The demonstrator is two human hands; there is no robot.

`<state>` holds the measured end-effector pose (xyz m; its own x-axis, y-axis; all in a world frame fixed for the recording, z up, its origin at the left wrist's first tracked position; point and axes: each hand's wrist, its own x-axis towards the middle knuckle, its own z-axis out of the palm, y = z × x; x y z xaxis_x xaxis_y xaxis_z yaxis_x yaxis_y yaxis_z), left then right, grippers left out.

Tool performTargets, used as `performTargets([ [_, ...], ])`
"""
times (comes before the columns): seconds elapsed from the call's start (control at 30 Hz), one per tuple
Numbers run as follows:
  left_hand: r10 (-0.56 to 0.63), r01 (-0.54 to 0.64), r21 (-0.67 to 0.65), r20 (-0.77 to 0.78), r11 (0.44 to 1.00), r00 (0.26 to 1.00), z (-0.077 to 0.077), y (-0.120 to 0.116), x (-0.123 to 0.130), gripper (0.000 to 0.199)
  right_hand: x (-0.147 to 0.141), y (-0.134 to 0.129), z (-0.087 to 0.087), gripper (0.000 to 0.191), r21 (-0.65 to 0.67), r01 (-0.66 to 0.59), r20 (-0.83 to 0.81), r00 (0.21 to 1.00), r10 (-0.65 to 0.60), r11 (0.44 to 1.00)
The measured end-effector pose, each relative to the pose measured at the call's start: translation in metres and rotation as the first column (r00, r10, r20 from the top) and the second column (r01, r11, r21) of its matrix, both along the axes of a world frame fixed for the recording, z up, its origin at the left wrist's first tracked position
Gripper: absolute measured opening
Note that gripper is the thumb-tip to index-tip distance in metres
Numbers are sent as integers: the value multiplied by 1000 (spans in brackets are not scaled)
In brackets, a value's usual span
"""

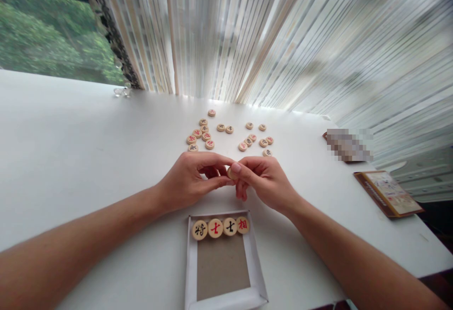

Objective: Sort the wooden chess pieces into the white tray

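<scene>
Both hands meet above the white table, beyond an open white box [191, 263]. Between the fingertips is a round wooden piece [231, 173], mostly covered by them. My right hand [267, 180] pinches it with thumb and fingers. The fingers of my left hand [198, 175] close on its left side. Along the box's far edge lies a row of wooden discs: a black-marked one [200, 230], a red-marked one [215, 228], another black-marked one [230, 227] and a red-marked one [242, 225]. The grey-brown box floor shows below the row.
Several loose discs are scattered beyond the hands, among them a red-marked one [211, 113] and a black-marked one [262, 127]. A brown packet [389, 194] lies at the right, with a pixelated item [348, 146] behind it. Striped curtains [219, 36] hang at the back.
</scene>
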<state>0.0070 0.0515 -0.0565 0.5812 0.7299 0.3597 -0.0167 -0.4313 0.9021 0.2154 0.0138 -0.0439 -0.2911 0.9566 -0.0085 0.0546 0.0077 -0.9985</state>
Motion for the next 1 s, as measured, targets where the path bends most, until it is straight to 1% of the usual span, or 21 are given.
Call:
performTargets([
  [0.23, 22, -12, -146, 72, 989, 997, -1, 1, 0, 27, 0, 2, -2, 42, -74, -68, -177, 983, 54, 995],
  [0.33, 32, -12, -172, 111, 985, 993, -1, 2, 0, 25, 1, 1, -3, 38, -95, -110, -240, 967, 85, 989],
  [0.43, 24, 2, -183, 141, 983, 990, -1, 3, 1, 22, 1, 0, -2, 35, -104, -125, -249, 964, 96, 987],
  [0.53, 6, 26, -188, 168, 982, 986, -2, 3, 1, 18, 0, 0, -1, 36, -104, -132, -225, 969, 105, 986],
  [0.6, 8, 19, -165, 164, 986, 986, -2, 4, 0, 18, 0, 0, -1, 38, -102, -129, -201, 974, 107, 986],
  [0.67, 21, -6, -112, 129, 994, 991, -3, 3, -1, 19, -1, 0, -1, 39, -104, -121, -173, 980, 102, 987],
  [0.77, 34, -36, 33, 63, 999, 997, -2, 2, -2, 17, -1, -1, -2, 41, -116, -104, -128, 988, 89, 988],
  [0.83, 42, -45, 138, 28, 989, 999, -1, 2, -2, 14, -1, -2, -3, 42, -116, -82, -97, 993, 71, 990],
  [0.9, 48, -48, 211, 5, 976, 999, 0, 1, -2, 13, -1, -3, -2, 44, -106, -68, -78, 995, 60, 992],
  [1.0, 30, -29, 217, -1, 976, 1000, 0, 2, -2, 13, -1, -2, 0, 46, -89, -82, -87, 993, 74, 993],
])
